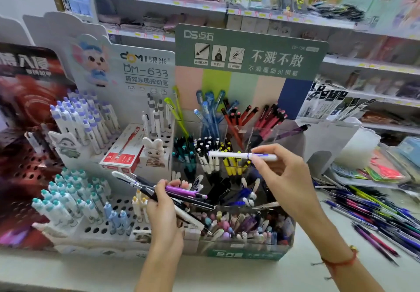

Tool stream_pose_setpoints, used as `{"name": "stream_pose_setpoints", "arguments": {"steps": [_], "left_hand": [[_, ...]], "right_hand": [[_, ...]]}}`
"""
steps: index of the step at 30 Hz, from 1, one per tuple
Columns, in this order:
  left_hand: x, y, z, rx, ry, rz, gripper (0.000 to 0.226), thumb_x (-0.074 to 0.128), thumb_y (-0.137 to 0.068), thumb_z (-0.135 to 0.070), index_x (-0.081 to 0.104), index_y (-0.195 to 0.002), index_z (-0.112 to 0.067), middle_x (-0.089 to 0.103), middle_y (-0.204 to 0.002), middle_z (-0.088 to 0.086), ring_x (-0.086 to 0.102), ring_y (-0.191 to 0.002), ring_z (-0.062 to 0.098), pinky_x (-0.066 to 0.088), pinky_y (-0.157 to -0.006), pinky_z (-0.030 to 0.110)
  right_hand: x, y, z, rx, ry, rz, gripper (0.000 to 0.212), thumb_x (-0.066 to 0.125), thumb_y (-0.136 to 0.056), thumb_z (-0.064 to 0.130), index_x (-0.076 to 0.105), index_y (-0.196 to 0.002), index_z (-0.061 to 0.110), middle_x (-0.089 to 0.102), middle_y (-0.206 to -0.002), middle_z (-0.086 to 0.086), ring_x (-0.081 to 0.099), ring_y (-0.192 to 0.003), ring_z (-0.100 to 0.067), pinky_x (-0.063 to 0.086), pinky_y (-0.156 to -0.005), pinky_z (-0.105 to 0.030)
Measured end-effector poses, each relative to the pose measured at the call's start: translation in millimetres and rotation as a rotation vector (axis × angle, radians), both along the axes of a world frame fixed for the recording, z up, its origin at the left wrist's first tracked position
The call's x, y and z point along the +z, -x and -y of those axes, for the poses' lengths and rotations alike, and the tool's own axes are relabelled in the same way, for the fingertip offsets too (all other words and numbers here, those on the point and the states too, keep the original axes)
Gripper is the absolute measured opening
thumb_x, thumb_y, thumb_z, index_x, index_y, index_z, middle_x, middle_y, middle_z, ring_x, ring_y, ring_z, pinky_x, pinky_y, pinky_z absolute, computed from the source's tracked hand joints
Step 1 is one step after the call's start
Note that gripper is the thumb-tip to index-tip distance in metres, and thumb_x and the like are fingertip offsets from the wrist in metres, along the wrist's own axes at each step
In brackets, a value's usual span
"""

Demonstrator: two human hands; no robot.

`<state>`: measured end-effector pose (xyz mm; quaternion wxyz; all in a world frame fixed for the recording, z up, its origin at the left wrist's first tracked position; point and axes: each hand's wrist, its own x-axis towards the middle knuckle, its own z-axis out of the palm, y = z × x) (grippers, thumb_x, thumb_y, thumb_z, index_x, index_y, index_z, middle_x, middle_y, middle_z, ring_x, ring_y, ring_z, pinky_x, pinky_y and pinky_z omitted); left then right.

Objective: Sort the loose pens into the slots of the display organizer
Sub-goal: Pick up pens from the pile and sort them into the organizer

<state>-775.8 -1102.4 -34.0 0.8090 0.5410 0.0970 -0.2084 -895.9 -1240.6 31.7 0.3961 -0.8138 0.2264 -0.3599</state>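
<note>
My right hand [285,173] pinches a white pen with blue markings [229,154], held level over the clear compartments of the green display organizer [244,254]. My left hand [162,207] grips a bundle of pens [181,195], among them a purple one, black ones and a white one, in front of the organizer's lower rows. The organizer's slots hold black-and-white, yellow, teal, blue and red pens. More loose pens [372,210] lie scattered on the counter at the right.
A white perforated pen stand [118,203] with purple-capped and teal-capped pens stands at the left, with a red pen box [123,148] on it. A dark red display panel [20,132] is at the far left. Shelves of goods fill the background.
</note>
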Motion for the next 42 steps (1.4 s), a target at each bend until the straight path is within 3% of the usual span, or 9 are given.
{"name": "stream_pose_setpoints", "arguments": {"steps": [7,12,18,22,28,32,35,39,42], "left_hand": [[-4,-13,-18,0.075,0.055,-0.109,0.027,0.043,-0.1,-0.023,0.061,-0.084,-0.012,0.071,-0.067,-0.002,0.066,-0.055,0.004,0.051,-0.051,0.02],[-12,-16,-32,0.127,0.055,-0.163,0.02,0.044,-0.1,-0.022,0.058,-0.103,-0.009,0.065,-0.084,0.005,0.062,-0.071,0.014,0.051,-0.047,0.017],[-8,-7,-43,-0.13,0.171,-0.085,0.025,0.043,-0.1,-0.023,0.062,-0.105,-0.007,0.07,-0.091,0.007,0.069,-0.08,0.016,0.056,-0.07,0.029],[-8,-3,-48,-0.34,0.146,-0.052,0.027,0.047,-0.098,-0.022,0.061,-0.116,-0.007,0.073,-0.097,0.01,0.071,-0.088,0.021,0.055,-0.074,0.035],[-9,-1,-49,-0.416,0.119,-0.074,0.028,0.054,-0.093,-0.022,0.064,-0.115,-0.009,0.074,-0.093,0.008,0.072,-0.08,0.017,0.056,-0.057,0.029],[-10,1,-48,-0.544,0.05,-0.031,0.026,0.057,-0.09,-0.023,0.067,-0.111,-0.01,0.074,-0.084,0.007,0.072,-0.071,0.016,0.056,-0.055,0.027],[-9,8,-38,-0.725,0.004,-0.013,0.026,0.055,-0.093,-0.023,0.065,-0.113,-0.01,0.073,-0.084,0.009,0.071,-0.073,0.017,0.056,-0.061,0.026],[-10,16,-19,-0.903,-0.056,0.053,0.027,0.055,-0.094,-0.024,0.064,-0.112,-0.007,0.072,-0.079,0.004,0.07,-0.071,0.015,0.055,-0.068,0.025],[-12,16,-2,-1.007,-0.077,0.098,0.027,0.055,-0.095,-0.024,0.062,-0.114,-0.008,0.066,-0.083,0.004,0.064,-0.08,0.02,0.054,-0.07,0.028]], "right_hand": [[-4,-5,14,0.056,0.156,-0.252,0.009,0.06,-0.093,0.025,0.053,-0.099,0.027,0.067,-0.079,0.006,0.064,-0.07,-0.015,0.054,-0.067,-0.045],[-45,-31,-8,0.09,0.365,-0.317,0.009,0.048,-0.099,0.025,0.05,-0.108,0.024,0.055,-0.075,0.007,0.046,-0.061,-0.009,0.033,-0.055,-0.027],[-92,-71,-29,0.158,0.646,-0.514,0.043,0.04,-0.097,0.001,0.044,-0.137,0.015,0.058,-0.124,-0.003,0.049,-0.111,-0.023,0.038,-0.083,-0.032],[-96,-86,-35,0.114,0.533,-0.442,0.024,0.046,-0.1,0.025,0.051,-0.122,0.015,0.066,-0.098,-0.004,0.057,-0.094,-0.023,0.036,-0.072,-0.03],[-101,-97,-20,0.093,0.587,-0.422,0.017,0.067,-0.087,0.018,0.074,-0.103,0.018,0.07,-0.088,0.001,0.059,-0.092,-0.021,0.047,-0.065,-0.029],[-76,-89,-27,0.104,0.305,-0.229,0.025,0.052,-0.098,0.026,0.069,-0.114,0.018,0.067,-0.097,0.007,0.055,-0.089,-0.009,0.046,-0.073,-0.022],[-55,-87,-28,0.323,-0.115,-0.369,0.036,0.053,-0.095,0.043,0.07,-0.113,0.017,0.068,-0.1,0.008,0.059,-0.089,-0.003,0.045,-0.077,-0.018],[-50,-69,-11,0.253,-0.061,-0.428,0.027,0.059,-0.092,0.037,0.072,-0.106,0.018,0.06,-0.097,0.009,0.053,-0.082,-0.003,0.042,-0.075,-0.016],[-48,-42,5,0.115,-0.287,-0.276,0.022,0.058,-0.094,0.031,0.07,-0.107,0.019,0.062,-0.093,0.01,0.057,-0.087,-0.004,0.042,-0.077,-0.014]]}}
